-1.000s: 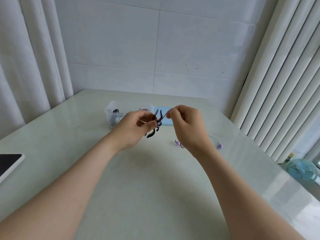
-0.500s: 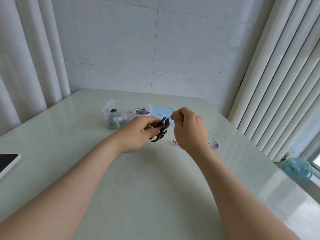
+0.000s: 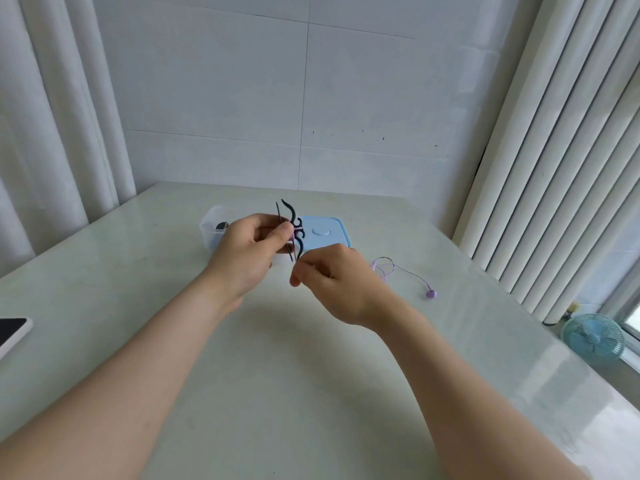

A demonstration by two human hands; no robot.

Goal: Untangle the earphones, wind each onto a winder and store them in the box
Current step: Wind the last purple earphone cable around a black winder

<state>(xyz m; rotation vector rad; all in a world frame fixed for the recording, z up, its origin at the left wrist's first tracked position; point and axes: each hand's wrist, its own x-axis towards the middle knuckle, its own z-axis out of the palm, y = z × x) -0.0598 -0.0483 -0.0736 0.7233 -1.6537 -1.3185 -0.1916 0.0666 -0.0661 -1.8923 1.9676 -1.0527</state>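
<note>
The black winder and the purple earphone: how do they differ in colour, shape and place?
The winder is black; the earphone is purple. The winder has curved hooks; the earphone is a thin cord ending in a bud. The left hand holds the winder above the table; the earphone's bud end lies on the table, beside the right hand. Both are near the blue lid.

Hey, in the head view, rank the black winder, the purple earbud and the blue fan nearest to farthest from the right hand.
1. Black winder, just above the right hand.
2. Purple earbud, lying to its right.
3. Blue fan, far lower right.
</note>
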